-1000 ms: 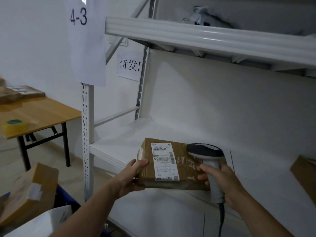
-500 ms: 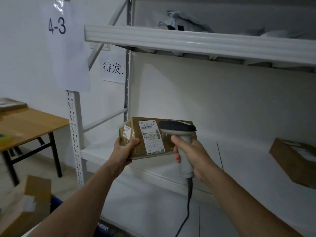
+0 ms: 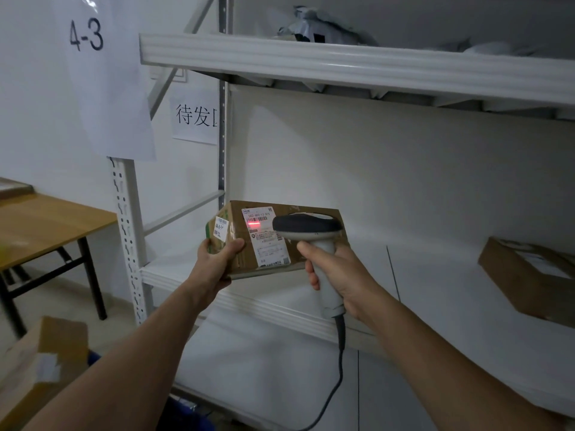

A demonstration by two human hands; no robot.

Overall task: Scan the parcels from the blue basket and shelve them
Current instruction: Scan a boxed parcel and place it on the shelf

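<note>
My left hand [image 3: 214, 262] grips the left end of a brown cardboard parcel [image 3: 245, 262], held in the air in front of the white shelf [image 3: 249, 303]. A white label covers the parcel's top, and a red scan line glows on its barcode. My right hand [image 3: 339, 269] grips the handle of a grey corded barcode scanner [image 3: 306, 228], whose dark head points at the label. A sliver of the blue basket [image 3: 186, 412] shows at the bottom, between my arms.
Another brown parcel [image 3: 529, 275] lies on the same shelf at the right. Grey mailer bags [image 3: 320, 26] sit on the upper shelf [image 3: 342, 63]. A wooden table [image 3: 46, 225] stands at the left, a cardboard box [image 3: 37, 365] lower left. A sheet marked 4-3 [image 3: 102, 73] hangs on the upright.
The parcel and scanner rose from just above the shelf board to held in the air in front of the shelf. A red scan line now shows on the label's barcode.
</note>
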